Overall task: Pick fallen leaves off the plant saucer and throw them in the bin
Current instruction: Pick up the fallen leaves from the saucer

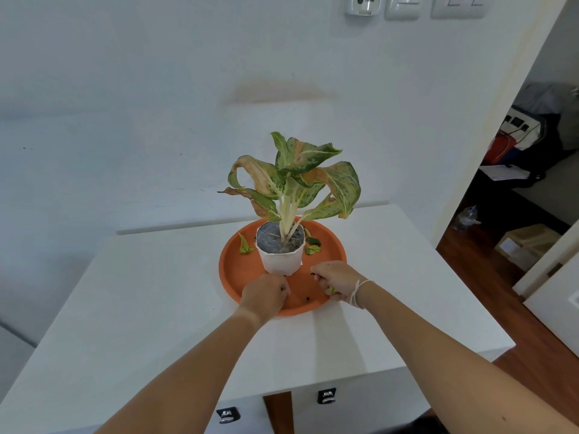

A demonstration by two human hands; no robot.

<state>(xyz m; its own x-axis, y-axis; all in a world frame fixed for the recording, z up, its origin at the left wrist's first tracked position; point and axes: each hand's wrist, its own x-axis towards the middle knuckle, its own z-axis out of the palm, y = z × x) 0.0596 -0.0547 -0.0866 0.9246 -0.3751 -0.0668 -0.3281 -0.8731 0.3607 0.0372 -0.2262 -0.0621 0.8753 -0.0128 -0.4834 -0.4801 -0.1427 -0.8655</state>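
Both hands reach over the near rim of a round orange plant saucer [232, 270] that sits on a white tabletop [141, 308]. The left hand [264, 296] is curled shut at the saucer's near edge, with a sliver of something green showing between its fingers; it looks like a small leaf scrap, though too little shows to be sure. The right hand [336, 281] is also closed, to the right of it on the saucer's near right side, and a yellow-green leaf piece [332, 289] pokes out under its palm. A white string bracelet [357, 291] circles the right wrist.

Between the hands, a few dark crumbs [308, 298] lie on the saucer floor. At the saucer's centre stands a white pot [280, 258] holding a variegated plant [294, 180] with green, cream and browning leaves, several drooping.

Fallen leaves remain on the saucer: one pale green leaf [244, 245] left of the pot, and a small cluster of green leaves [312, 245] right of the pot, toward the far side.

No bin is visible. A likely risk: reaching past the pot for the far leaves with closed fists could nudge the light pot or brush the drooping foliage, and loosely held scraps could drop when carried off.
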